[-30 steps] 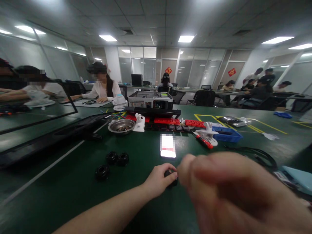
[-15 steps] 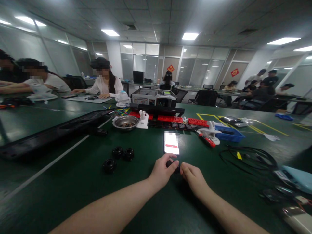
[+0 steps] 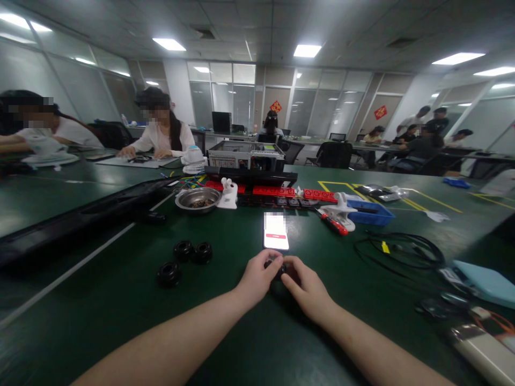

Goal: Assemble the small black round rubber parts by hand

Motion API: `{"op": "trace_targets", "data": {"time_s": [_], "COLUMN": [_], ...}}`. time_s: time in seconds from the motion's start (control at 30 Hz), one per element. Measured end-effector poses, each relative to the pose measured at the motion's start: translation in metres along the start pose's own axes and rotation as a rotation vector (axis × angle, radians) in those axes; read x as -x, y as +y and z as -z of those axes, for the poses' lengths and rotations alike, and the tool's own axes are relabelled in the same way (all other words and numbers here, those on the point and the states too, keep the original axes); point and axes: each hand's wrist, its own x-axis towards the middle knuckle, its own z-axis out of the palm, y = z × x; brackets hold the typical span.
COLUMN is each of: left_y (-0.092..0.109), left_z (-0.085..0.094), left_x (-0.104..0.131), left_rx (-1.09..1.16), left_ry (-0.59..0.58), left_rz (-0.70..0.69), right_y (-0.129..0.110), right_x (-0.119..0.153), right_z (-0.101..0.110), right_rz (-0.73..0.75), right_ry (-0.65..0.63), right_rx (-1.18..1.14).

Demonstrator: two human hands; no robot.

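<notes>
My left hand (image 3: 257, 274) is closed around a small round black part (image 3: 277, 269), its thumb and fingers on the left side. Fingertips of my right hand (image 3: 309, 287) curve round the same part from the right, and much of it is hidden. Just beyond the hands lies a phone (image 3: 276, 238) with a lit white screen and a red bar. To the left, three ring-shaped black parts stand on the green table: one (image 3: 183, 250) at the back, another (image 3: 202, 252) beside it, and a third (image 3: 168, 274) nearer me.
A metal bowl (image 3: 198, 208) with small pieces, red strips (image 3: 273, 191) and an open metal case (image 3: 243, 158) are at the back. Right are a red-handled screwdriver (image 3: 335, 224), a blue tray (image 3: 372, 215) and black cables (image 3: 418, 262). A long black panel (image 3: 88, 212) lies left; people sit beyond.
My right hand's fingers have opened from a tight curl and now reach round the black part. The whole view has shifted slightly, so things sit a little further left.
</notes>
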Motion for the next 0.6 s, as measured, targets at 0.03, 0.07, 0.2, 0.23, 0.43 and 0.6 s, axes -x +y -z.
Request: {"op": "trace_targets", "data": {"time_s": [0.03, 0.07, 0.2, 0.23, 0.43, 0.6], "left_y": [0.0008, 0.0013, 0.0016, 0.0016, 0.0018, -0.0026], "left_z": [0.0001, 0.0002, -0.0001, -0.0002, 0.0005, 0.0008], "left_x": [0.0015, 0.0029, 0.0062, 0.0063, 0.0032, -0.0024], "left_rx": [-0.009, -0.023, -0.092, -0.101, -0.023, 0.026], "left_ry": [0.008, 0.011, 0.035, 0.036, 0.004, 0.021], "left_rz": [-0.024, -0.046, -0.104, -0.105, -0.012, 0.055], "right_y": [0.0015, 0.0030, 0.0075, 0.0081, 0.0061, -0.0003], "right_x": [-0.0005, -0.0010, -0.0038, -0.0045, -0.0051, -0.0009], "right_z": [-0.0003, -0.0005, -0.0006, -0.0005, 0.0009, 0.0030], "right_rz": [-0.014, -0.027, -0.048, -0.051, -0.049, 0.085], "right_ry": [0.022, 0.036, 0.010, 0.001, -0.016, -0.002], "right_rx": [-0.010, -0.016, 0.006, 0.011, 0.018, -0.007]}}
